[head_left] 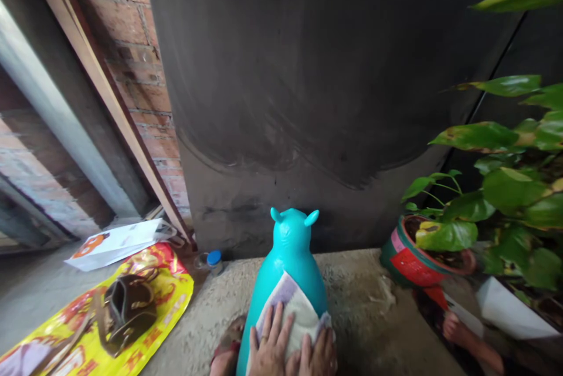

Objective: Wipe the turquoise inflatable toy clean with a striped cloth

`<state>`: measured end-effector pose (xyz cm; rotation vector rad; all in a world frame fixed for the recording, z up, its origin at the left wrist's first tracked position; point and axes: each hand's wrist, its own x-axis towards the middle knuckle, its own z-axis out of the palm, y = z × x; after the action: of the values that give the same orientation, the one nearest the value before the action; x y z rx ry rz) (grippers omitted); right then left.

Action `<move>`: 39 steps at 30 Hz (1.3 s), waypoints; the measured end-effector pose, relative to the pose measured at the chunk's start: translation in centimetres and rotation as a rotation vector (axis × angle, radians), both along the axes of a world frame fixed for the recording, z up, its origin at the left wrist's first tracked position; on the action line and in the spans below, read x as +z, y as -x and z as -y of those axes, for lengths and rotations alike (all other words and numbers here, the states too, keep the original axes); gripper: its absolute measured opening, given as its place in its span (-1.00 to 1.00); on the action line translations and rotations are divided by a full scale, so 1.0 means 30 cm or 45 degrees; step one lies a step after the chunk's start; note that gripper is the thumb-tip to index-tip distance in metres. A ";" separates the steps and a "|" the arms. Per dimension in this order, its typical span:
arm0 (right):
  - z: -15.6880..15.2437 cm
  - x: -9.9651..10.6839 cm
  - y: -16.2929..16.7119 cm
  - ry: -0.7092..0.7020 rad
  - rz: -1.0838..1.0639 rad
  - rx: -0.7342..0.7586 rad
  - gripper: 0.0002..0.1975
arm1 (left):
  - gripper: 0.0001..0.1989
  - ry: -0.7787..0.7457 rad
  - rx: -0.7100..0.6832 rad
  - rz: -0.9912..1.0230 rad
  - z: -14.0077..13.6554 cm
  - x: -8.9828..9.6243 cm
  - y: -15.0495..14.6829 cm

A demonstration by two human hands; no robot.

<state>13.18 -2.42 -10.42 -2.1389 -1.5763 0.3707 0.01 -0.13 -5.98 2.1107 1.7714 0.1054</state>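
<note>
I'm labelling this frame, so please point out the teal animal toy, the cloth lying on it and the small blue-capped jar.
teal animal toy (288,247): head view, back of its head.
cloth (295,308): head view, bare middle above the fingers.
blue-capped jar (214,258): head view, its blue cap.

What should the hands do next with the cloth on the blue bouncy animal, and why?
Probably slide the cloth up toward the ears. Both the left hand and the right hand press it flat low on the teal toy, so the head above looks uncovered by the cloth.
</note>
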 end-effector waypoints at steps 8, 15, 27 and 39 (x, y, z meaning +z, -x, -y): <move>-0.381 0.102 0.031 0.326 0.224 -0.108 -0.36 | -0.42 0.063 0.281 -0.062 -0.201 0.015 -0.045; -0.370 0.159 0.069 0.368 0.244 -0.109 -0.39 | -0.41 0.059 0.301 -0.057 -0.203 0.026 -0.029; 0.002 -0.061 0.082 0.247 0.288 -0.069 -0.41 | -0.40 0.046 0.157 -0.118 0.071 -0.092 0.071; -0.354 0.131 0.120 0.284 0.428 0.052 -0.38 | -0.43 0.254 0.454 -0.064 -0.152 -0.017 0.011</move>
<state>9.58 8.19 -6.47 -2.4430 -1.8378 0.2154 -0.32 4.42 -6.48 1.6588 2.0780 -0.0296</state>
